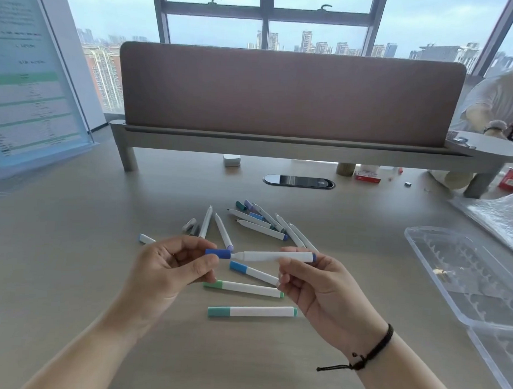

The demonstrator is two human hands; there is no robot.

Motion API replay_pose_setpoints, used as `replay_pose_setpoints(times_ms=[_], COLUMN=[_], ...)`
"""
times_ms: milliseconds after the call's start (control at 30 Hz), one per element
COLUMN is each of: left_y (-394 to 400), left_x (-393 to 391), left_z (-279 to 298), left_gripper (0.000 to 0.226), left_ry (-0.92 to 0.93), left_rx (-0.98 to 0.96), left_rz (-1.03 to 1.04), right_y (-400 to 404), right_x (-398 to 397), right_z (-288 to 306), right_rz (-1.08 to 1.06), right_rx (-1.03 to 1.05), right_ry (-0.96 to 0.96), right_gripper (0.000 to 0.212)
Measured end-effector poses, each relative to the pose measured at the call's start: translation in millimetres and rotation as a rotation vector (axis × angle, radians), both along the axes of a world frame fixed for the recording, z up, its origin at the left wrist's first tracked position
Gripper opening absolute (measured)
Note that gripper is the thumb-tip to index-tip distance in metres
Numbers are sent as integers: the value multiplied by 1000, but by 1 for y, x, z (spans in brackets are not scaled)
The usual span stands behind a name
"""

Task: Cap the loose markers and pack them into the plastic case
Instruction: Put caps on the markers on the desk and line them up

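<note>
My left hand (171,267) pinches a dark blue cap (218,253) that sits over the tip of a white marker (276,256). My right hand (313,280) grips that marker near its blue rear end and holds it level above the table. Below the hands lie three capped markers: light blue (254,272), green (243,288) and teal (252,311). Behind them is a pile of several uncapped markers (260,223) with loose caps (244,206). The clear plastic case (467,277) lies open at the right, its slotted tray holding no markers.
A desk divider on a grey shelf (289,146) crosses the back of the table. A standing sign (35,84) is at the left. Crinkled plastic wrap (499,214) lies behind the case. Another person (496,106) sits at the far right. A cable port (298,182) is set into the table.
</note>
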State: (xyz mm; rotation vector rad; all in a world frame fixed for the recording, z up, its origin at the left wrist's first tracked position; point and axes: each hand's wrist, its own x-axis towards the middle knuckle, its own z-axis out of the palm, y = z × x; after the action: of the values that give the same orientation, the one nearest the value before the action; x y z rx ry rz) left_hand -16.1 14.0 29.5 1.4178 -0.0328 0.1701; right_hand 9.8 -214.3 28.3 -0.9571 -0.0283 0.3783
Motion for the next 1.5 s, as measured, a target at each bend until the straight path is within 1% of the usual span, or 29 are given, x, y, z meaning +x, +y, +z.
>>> replay_pose_setpoints(times_ms=[367,400,467,500,533,567,600,700,833,867,967,1000,1067,1100,1133,1233,1267,1300,1333,1400,1433,1500], left_y=[10,10,8,7,6,6,7,12,3,-2,-14,-15,-15,-13,-12,-6,-2,5,14,34,43,55], left_x=[4,4,2,1,-1,-3,-4,-6,-12,-13,-15,-15,-15,-14,-13,-10,-9,-5,-2,7,11,16], left_z=[0,0,0,0,2,4,6,8,2,-1,-11,-13,-14,-14,-14,-15,-15,-15,-16,-17,-18,-21], left_gripper=[66,65,60,52,39,25,19,17,12,13,23,26,27,27,26,21,19,18,16,11,9,22], left_ry=[-31,-29,-31,-31,-30,-26,-17,37,103,102,31,17,7,0,-11,-32,-33,-37,-38,-3,23,46], left_rx=[-18,-13,18,49,93,151,220,389,551,606,854,901,928,937,943,923,909,905,923,1011,1068,1179], left_rz=[-8,-19,-47,-66,-84,-101,-116,-180,-278,-293,-296,-300,-299,-289,-277,-241,-223,-182,-119,28,79,120], right_y=[-1,-1,-1,-1,-1,-1,-1,1,0,-1,-1,0,2,3,3,5,6,7,6,4,3,1], right_x=[3,3,2,2,1,0,-1,-5,-6,-5,-2,-2,-1,-1,-1,-2,-2,-2,0,2,3,4], right_z=[-3,-3,-4,-5,-5,-6,-6,-5,-4,-4,-8,-9,-11,-11,-12,-11,-11,-11,-12,-12,-12,-12], right_rz=[-10,-5,23,38,50,63,80,126,93,75,41,41,31,23,20,21,5,-19,-51,-125,-149,-154], right_rx=[31,32,39,34,21,-1,-25,-94,-181,-200,-251,-267,-280,-284,-288,-266,-255,-245,-234,-224,-227,-241], right_ry=[27,25,13,4,-5,-18,-33,-75,-91,-87,-73,-68,-53,-47,-43,-29,-29,-34,-43,-60,-64,-71], right_gripper=[20,23,37,45,51,53,52,49,63,66,73,74,76,74,67,24,17,19,28,56,66,74])
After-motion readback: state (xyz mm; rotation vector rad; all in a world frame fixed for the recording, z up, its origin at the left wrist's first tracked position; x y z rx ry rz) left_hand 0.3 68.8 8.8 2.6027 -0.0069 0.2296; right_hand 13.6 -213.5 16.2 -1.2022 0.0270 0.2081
